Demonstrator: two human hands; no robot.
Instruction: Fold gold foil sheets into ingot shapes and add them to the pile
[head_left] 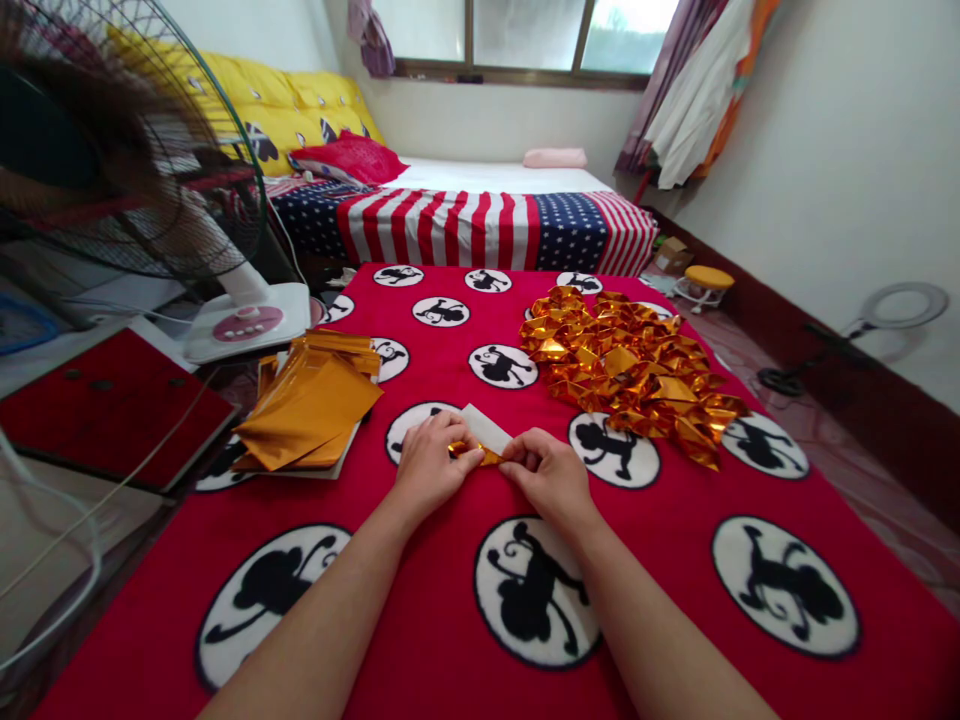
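A sheet of foil paper (pixel 486 428), pale on its back and shiny gold where an edge is turned over, lies between my hands in the middle of the red cloth. My left hand (pixel 439 455) is closed on its left part, thumb and fingers at the gold fold. Pinching the right end of that fold is my right hand (pixel 546 468). To the left sits a stack of flat gold foil sheets (pixel 315 405). On the right spreads a heap of folded gold foil pieces (pixel 622 360).
The red cloth (pixel 420 620) has monkey prints in white circles. At left stand a fan (pixel 251 310) and a dark red board (pixel 112 405). Behind is a bed (pixel 465 225) with a striped cover. A yellow stool (pixel 709 277) and a ring light (pixel 904 305) are at right.
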